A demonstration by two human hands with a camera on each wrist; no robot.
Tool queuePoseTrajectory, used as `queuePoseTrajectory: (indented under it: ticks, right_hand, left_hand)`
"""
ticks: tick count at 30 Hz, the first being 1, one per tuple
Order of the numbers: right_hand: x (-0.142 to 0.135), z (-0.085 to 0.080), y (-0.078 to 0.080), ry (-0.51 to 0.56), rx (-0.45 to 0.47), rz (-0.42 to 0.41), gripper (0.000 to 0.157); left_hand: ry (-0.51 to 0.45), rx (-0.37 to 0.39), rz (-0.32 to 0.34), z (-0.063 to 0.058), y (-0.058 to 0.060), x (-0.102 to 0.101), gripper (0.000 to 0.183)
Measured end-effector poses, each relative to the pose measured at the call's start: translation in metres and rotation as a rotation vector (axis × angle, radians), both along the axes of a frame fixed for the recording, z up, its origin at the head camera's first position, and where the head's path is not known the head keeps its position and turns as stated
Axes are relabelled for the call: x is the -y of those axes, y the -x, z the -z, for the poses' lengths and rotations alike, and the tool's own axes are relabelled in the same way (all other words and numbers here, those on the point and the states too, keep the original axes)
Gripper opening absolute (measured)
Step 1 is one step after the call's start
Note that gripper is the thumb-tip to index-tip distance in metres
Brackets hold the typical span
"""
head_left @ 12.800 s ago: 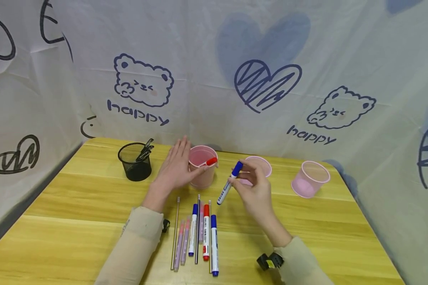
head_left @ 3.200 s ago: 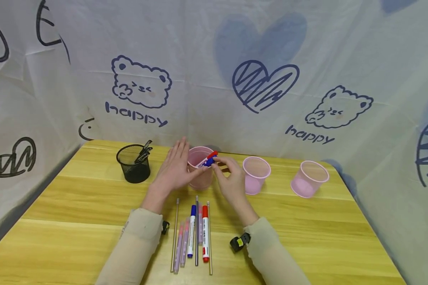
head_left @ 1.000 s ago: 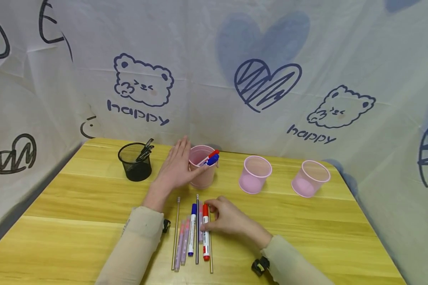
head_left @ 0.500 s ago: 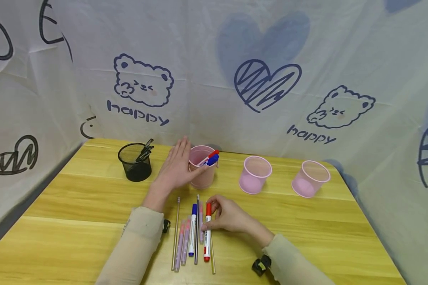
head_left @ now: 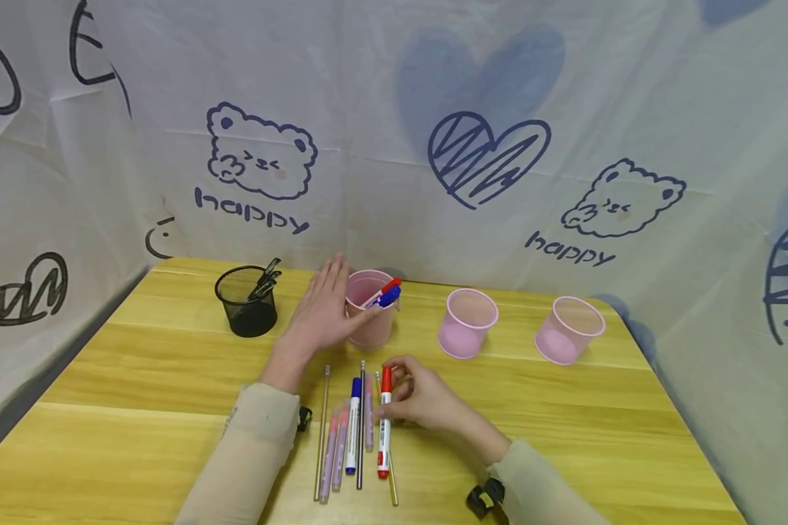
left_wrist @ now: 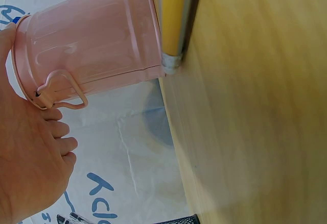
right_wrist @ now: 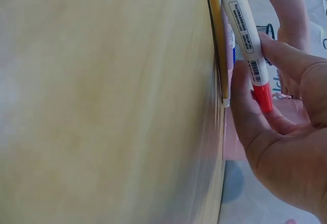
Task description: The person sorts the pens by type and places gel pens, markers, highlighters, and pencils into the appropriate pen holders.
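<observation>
My right hand (head_left: 427, 394) pinches a red-capped whiteboard marker (head_left: 384, 430) between thumb and fingers near its cap. In the right wrist view the marker (right_wrist: 244, 30) is close over a pencil (right_wrist: 218, 40) on the table. My left hand (head_left: 322, 310), fingers straight, rests against the left side of a pink bucket (head_left: 371, 334), its thumb along the front rim. The left wrist view shows the bucket's small handle (left_wrist: 66, 89) beside my fingers. Red and blue marker caps (head_left: 389, 295) stick out of the bucket. A blue-capped marker (head_left: 353, 430) lies on the table.
Several highlighters (head_left: 330, 456) and pencils (head_left: 322, 437) lie side by side left of the held marker. A black mesh holder (head_left: 249, 317) with pens stands left. Two pink cups (head_left: 466, 339) (head_left: 560, 343) stand right. A printed cloth (head_left: 381, 182) hangs behind the table.
Blue markers have gone from the right hand and table into the bucket. The right hand has since moved back, taken the red marker and raised it slightly, shifting a pencil askew. Left hand unmoved.
</observation>
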State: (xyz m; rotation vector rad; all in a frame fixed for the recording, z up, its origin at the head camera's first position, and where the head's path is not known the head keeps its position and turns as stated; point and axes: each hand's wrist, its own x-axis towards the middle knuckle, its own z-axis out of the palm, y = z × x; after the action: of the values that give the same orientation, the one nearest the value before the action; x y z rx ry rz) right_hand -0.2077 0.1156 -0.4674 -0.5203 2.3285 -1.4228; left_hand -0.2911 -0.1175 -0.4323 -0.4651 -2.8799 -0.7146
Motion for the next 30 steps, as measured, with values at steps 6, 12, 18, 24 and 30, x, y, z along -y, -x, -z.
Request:
queuePoseTrajectory:
  ticks: [6,12,18,24,30]
  right_hand:
    - [-0.001,0.0,-0.005,0.117,0.032,0.033,0.068]
    - [-0.004,-0.002,-0.01,0.229,0.022,0.057,0.064]
    - [-0.008,-0.011,-0.012,0.307,-0.044,0.11,0.058]
    - [-0.012,-0.02,-0.012,0.397,-0.124,0.165,0.052]
    - [-0.011,-0.024,-0.007,0.591,-0.245,0.202,0.052]
  left_hand:
    - [-0.002,-0.003,0.002,0.001,-0.001,0.0,0.113]
    - [0.008,0.007,-0.003,0.002,0.001,0.0,0.113]
    - [0.005,0.007,-0.012,0.002,0.001,-0.001,0.113]
    - [0.006,0.01,-0.015,0.002,0.0,-0.001,0.112]
    - [0.009,0.019,-0.018,0.003,0.001,-0.001,0.111]
